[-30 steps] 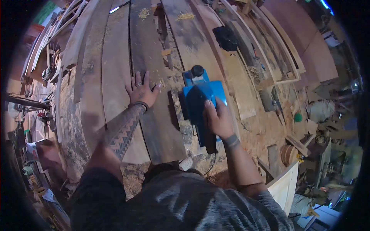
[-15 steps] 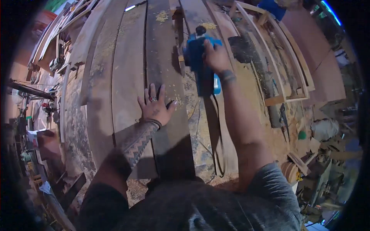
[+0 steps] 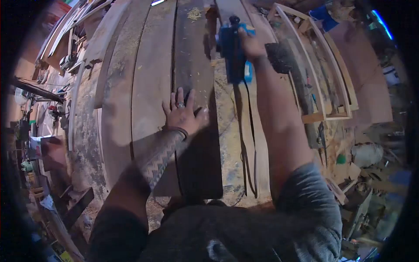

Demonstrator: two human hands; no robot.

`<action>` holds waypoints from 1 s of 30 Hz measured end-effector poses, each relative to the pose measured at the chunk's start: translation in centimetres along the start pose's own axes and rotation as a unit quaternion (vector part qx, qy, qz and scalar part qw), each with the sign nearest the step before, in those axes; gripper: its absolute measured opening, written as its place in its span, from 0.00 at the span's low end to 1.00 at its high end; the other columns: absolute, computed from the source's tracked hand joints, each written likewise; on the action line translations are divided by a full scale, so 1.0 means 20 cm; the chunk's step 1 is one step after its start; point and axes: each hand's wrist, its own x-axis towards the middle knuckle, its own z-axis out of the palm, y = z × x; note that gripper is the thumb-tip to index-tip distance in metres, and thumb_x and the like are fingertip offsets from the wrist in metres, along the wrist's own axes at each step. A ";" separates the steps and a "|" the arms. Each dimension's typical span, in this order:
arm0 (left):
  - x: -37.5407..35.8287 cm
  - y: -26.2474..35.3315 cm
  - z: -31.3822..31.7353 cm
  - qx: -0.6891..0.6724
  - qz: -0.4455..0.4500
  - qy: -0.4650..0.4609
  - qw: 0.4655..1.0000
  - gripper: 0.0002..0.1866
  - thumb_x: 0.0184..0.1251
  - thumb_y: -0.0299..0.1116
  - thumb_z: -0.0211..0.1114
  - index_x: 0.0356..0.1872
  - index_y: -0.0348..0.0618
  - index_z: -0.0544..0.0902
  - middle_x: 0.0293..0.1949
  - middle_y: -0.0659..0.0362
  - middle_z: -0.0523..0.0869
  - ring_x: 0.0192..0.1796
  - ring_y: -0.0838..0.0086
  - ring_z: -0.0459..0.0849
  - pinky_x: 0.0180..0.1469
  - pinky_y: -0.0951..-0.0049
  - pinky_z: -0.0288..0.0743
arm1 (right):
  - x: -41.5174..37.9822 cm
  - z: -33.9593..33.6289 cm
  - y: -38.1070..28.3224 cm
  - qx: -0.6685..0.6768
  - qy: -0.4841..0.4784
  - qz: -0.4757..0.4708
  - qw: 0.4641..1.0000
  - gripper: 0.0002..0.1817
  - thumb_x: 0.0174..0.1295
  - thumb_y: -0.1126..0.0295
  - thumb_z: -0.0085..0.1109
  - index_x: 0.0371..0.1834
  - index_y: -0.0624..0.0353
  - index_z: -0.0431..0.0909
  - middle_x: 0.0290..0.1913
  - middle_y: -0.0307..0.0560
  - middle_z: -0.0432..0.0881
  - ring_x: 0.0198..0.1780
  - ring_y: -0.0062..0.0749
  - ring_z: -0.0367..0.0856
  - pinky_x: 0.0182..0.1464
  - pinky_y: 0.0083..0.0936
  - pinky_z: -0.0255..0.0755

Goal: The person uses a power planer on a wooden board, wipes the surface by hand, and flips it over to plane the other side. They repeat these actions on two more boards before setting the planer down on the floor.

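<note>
A blue electric planer with a dark knob at its far end is in my right hand, whose fingers wrap its handle. It sits over a narrow board right of centre, and a dark cord trails back from it toward me. My left hand, with a ring and a wristband, lies flat with fingers spread on a long dark plank. Next to that plank on the left runs a paler plank. The planer's underside is hidden.
Wooden frames lie at the right, beside a black flat piece. Wood shavings are scattered on the far planks. Stacked boards and tools line the left side, and clutter fills the lower right.
My right hand has carried the planer a little farther forward. My left hand stays on the dark plank, fingers still spread. The view has shifted slightly.
</note>
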 end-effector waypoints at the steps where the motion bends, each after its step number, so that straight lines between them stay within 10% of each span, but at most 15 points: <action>1: 0.00 -0.01 0.00 -0.001 -0.001 0.000 1.000 0.46 0.75 0.68 0.56 0.86 0.58 0.56 0.87 0.43 0.50 0.87 0.44 0.49 0.81 0.28 0.36 | -0.17 -0.10 -0.07 -0.011 -0.046 0.019 0.999 0.38 0.77 0.36 0.52 0.53 0.69 0.82 0.41 0.56 0.90 0.41 0.45 0.88 0.48 0.43 0.79; 4: 0.00 0.00 0.00 -0.016 -0.002 -0.002 1.000 0.45 0.75 0.66 0.56 0.86 0.58 0.56 0.87 0.44 0.49 0.87 0.44 0.48 0.81 0.28 0.36 | -0.89 -0.38 -0.39 0.113 -0.108 0.140 0.978 0.28 0.81 0.45 0.52 0.50 0.65 0.80 0.35 0.52 0.86 0.40 0.38 0.86 0.42 0.38 0.77; 7: 0.00 0.00 -0.01 -0.017 -0.011 -0.006 1.000 0.44 0.76 0.66 0.55 0.87 0.60 0.55 0.88 0.46 0.48 0.88 0.46 0.47 0.82 0.28 0.35 | -1.64 -0.61 -0.40 -0.045 -0.029 0.053 0.997 0.21 0.83 0.51 0.52 0.52 0.61 0.79 0.34 0.47 0.84 0.35 0.34 0.82 0.39 0.36 0.75; 9: 0.00 0.00 0.00 -0.019 -0.020 -0.010 1.000 0.45 0.75 0.67 0.55 0.86 0.62 0.56 0.88 0.49 0.47 0.88 0.47 0.47 0.82 0.29 0.35 | -2.16 -0.84 -0.49 -0.053 -0.111 0.155 0.980 0.19 0.83 0.58 0.52 0.61 0.64 0.77 0.39 0.52 0.85 0.39 0.33 0.81 0.42 0.33 0.75; 15: 0.00 0.02 0.01 0.014 -0.032 -0.022 0.999 0.45 0.76 0.70 0.50 0.87 0.65 0.52 0.89 0.52 0.46 0.89 0.50 0.45 0.82 0.29 0.36 | -3.31 -1.25 -0.79 0.008 -0.140 0.250 0.958 0.23 0.79 0.65 0.51 0.70 0.70 0.70 0.43 0.59 0.83 0.43 0.45 0.83 0.48 0.39 0.76; 30: 0.00 0.01 0.03 0.010 -0.018 0.006 1.000 0.45 0.75 0.68 0.54 0.87 0.64 0.55 0.88 0.49 0.49 0.88 0.47 0.48 0.82 0.28 0.35 | -2.09 -0.75 -0.53 0.074 -0.066 0.165 0.981 0.17 0.81 0.58 0.55 0.49 0.65 0.76 0.30 0.49 0.81 0.31 0.36 0.80 0.36 0.35 0.74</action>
